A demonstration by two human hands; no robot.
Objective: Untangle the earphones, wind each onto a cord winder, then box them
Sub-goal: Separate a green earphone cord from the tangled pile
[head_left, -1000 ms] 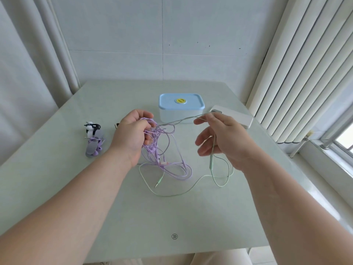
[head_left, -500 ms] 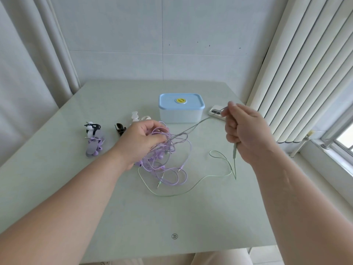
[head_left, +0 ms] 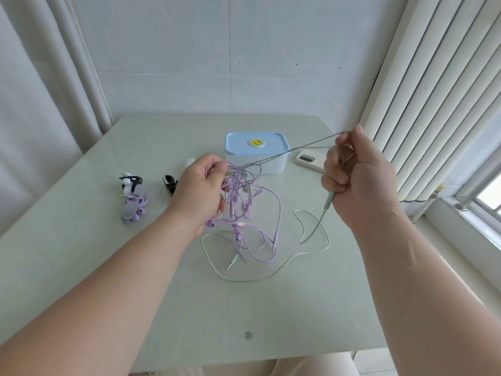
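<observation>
My left hand (head_left: 202,192) grips a tangled bundle of purple earphones (head_left: 245,213), lifted above the middle of the table with loops hanging down to the surface. My right hand (head_left: 355,177) is raised at the right and pinches the mint green earphone cord (head_left: 298,149), which runs taut from the tangle up to my fingers. The cord's inline remote hangs below my fist, and the rest curls across the table to its plug (head_left: 232,261). A white box with a blue lid (head_left: 256,151) stands closed behind the tangle. One purple earphone wound on a winder (head_left: 134,210) lies at the left.
A black and white cord winder (head_left: 130,181) and a dark winder (head_left: 170,183) lie on the pale green table (head_left: 81,253) at the left. A white phone (head_left: 310,160) rests right of the box. Curtains hang at the left, vertical blinds at the right.
My right hand has risen and moved right, drawing the green cord taut out of the tangle. My left hand keeps hold of the purple bundle and has lifted it slightly.
</observation>
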